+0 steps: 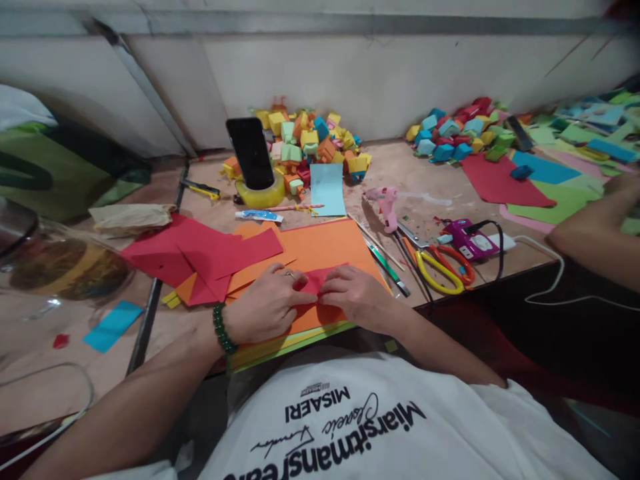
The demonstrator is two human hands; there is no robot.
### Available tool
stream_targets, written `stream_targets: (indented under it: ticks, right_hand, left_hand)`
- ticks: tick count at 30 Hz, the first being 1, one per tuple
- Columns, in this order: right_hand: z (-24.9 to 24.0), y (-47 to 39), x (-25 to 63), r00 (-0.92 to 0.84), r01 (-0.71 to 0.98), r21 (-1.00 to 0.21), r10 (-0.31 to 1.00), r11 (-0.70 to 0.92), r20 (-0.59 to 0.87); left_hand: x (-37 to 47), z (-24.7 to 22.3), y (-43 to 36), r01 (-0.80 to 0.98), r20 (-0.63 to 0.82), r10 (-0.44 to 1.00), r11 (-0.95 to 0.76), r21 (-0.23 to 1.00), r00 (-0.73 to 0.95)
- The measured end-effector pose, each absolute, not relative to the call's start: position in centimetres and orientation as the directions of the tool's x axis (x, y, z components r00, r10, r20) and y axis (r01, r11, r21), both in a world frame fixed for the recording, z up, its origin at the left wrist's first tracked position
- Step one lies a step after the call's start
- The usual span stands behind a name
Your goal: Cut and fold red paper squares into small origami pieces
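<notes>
A small piece of red paper (320, 279) lies on a stack of orange sheets (325, 243) at the table's front edge. My left hand (273, 300), with a ring and a green bead bracelet at the wrist, has its fingers closed on the paper's left side. From the right, my right hand (353, 297) presses and pinches the same paper, its fingertips close to those of my left hand. Part of the red paper is hidden under the fingers. Larger red sheets (200, 257) overlap the stack on the left.
Behind stand a phone (251, 155) on a yellow tape roll (263, 192) and heaps of folded paper cubes (305, 143). A pink glue gun (385, 205), scissors (440, 270) and a green cutter (387, 267) lie right. Another person's arm (595, 223) reaches in at far right.
</notes>
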State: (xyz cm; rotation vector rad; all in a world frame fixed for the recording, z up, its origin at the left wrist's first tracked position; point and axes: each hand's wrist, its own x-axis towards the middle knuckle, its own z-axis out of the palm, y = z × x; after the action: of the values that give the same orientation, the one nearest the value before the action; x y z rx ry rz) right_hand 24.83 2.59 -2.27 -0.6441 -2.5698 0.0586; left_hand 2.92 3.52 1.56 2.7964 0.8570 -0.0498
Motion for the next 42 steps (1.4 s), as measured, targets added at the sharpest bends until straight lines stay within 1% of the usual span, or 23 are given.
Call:
stream_targets:
  ticks: [3, 9, 13, 15, 17, 22, 29, 33, 36, 39, 42]
  right_hand:
    - [-2.4, 2.5, 24.6, -0.834, 0.402, -0.136, 0.423, 0.906, 0.354]
    - [-2.6, 2.6, 24.4, -0.904, 0.364, -0.043, 0.364, 0.931, 0.226]
    - [-2.8, 2.6, 25.1, -0.928, 0.346, -0.044, 0.349, 0.937, 0.132]
    - [-2.9, 2.4, 26.0, -0.924, 0.364, -0.046, 0.367, 0.930, 0.106]
    - [-3.0, 2.2, 27.1, -0.909, 0.395, -0.049, 0.398, 0.917, 0.123]
    - [-2.8, 1.3, 29.2, -0.866, 0.439, -0.073, 0.443, 0.896, 0.231]
    - [-3.3, 1.1, 29.4, -0.825, 0.460, -0.072, 0.456, 0.885, 0.334]
    - [-3.8, 1.0, 29.9, -0.808, 0.438, -0.102, 0.441, 0.893, 0.391]
    - [-3.2, 0.9, 29.5, -0.800, 0.491, -0.087, 0.488, 0.867, 0.349]
    - [-1.9, 0.7, 27.6, -0.804, 0.534, -0.010, 0.511, 0.846, 0.302]
    - [-1.5, 0.9, 25.0, -0.874, 0.427, 0.036, 0.403, 0.903, 0.272]
  left_hand:
    - [3.0, 1.7, 3.4, 0.563, -0.117, 0.550, -0.804, 0.193, 0.827]
    - [3.2, 1.9, 3.0, 0.568, -0.124, 0.555, -0.800, 0.193, 0.823]
    - [3.2, 2.1, 2.8, 0.582, -0.139, 0.566, -0.792, 0.182, 0.813]
    - [3.1, 2.2, 2.8, 0.584, -0.133, 0.569, -0.792, 0.177, 0.812]
    - [3.0, 2.1, 2.7, 0.581, -0.115, 0.569, -0.795, 0.174, 0.814]
    - [2.9, 1.4, 2.1, 0.572, -0.062, 0.570, -0.805, 0.159, 0.819]
    - [3.6, 1.5, 0.1, 0.604, 0.003, 0.605, -0.796, 0.021, 0.797]
    - [1.9, 1.3, -1.3, 0.635, 0.059, 0.633, -0.772, -0.019, 0.772]
    - [0.5, 0.4, -2.0, 0.646, 0.080, 0.642, -0.763, -0.030, 0.762]
    - [0.3, -0.2, -2.3, 0.640, 0.086, 0.637, -0.768, -0.025, 0.766]
    - [1.0, -0.1, -2.2, 0.635, 0.086, 0.631, -0.772, -0.032, 0.771]
